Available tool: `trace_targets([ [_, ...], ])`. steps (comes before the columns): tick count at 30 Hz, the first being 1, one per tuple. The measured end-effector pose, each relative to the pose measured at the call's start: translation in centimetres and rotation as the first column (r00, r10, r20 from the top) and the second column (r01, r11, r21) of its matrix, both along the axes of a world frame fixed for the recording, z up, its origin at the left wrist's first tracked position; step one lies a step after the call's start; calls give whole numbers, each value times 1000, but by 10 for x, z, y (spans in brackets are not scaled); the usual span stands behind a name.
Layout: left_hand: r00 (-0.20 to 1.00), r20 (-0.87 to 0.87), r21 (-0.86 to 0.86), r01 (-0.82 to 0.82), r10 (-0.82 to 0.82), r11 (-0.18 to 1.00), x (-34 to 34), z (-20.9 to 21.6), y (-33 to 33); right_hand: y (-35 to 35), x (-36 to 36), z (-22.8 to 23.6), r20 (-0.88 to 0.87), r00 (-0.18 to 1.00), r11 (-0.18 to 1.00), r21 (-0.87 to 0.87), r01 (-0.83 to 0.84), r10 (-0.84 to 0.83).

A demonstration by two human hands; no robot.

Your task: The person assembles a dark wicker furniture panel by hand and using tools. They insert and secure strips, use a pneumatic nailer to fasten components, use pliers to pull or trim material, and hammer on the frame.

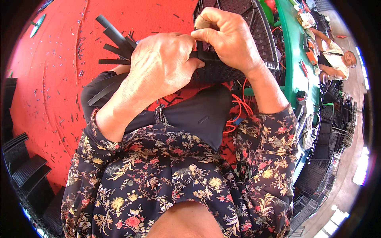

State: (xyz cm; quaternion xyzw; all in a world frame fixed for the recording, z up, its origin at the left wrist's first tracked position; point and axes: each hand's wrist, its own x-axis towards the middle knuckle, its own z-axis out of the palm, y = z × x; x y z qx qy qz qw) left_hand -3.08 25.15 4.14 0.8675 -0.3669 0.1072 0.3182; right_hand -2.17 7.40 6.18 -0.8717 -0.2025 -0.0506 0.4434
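My left hand is closed around a bundle of flat black plastic strips whose loose ends fan out to the upper left. My right hand pinches a thin black strip at the edge of a black woven wicker piece that lies across my lap. The two hands touch each other over the weave. My lap, in dark trousers, is below them, and my floral sleeves come in from the lower edge.
The red floor is littered with small black offcuts. Black woven panels stack at the lower left. Orange cord lies by my right knee. A green table stands at the right, with another person seated beyond it.
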Motion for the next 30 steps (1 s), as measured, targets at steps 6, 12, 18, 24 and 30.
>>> trace_targets([
  [6, 1000, -13, -114, -22, 20, 993, -4, 3, -3, -7, 15, -9, -340, 936, 994, 89, -64, 90],
  [12, 999, 44, -75, -11, 14, 997, -14, 3, -7, -9, 16, -6, -489, 867, 996, 60, -72, 92],
  [18, 981, 191, -18, 52, -48, 998, -11, -3, -18, -26, 16, -17, -203, 966, 978, -97, -184, 162],
  [24, 994, 65, -48, 93, -90, 994, 0, -2, -23, -26, -19, -23, 583, 757, 938, 26, 346, -296],
  [30, 981, -64, -104, 177, -184, 979, 1, 7, -25, -178, -145, -31, 353, 424, 378, -194, 905, -834],
])
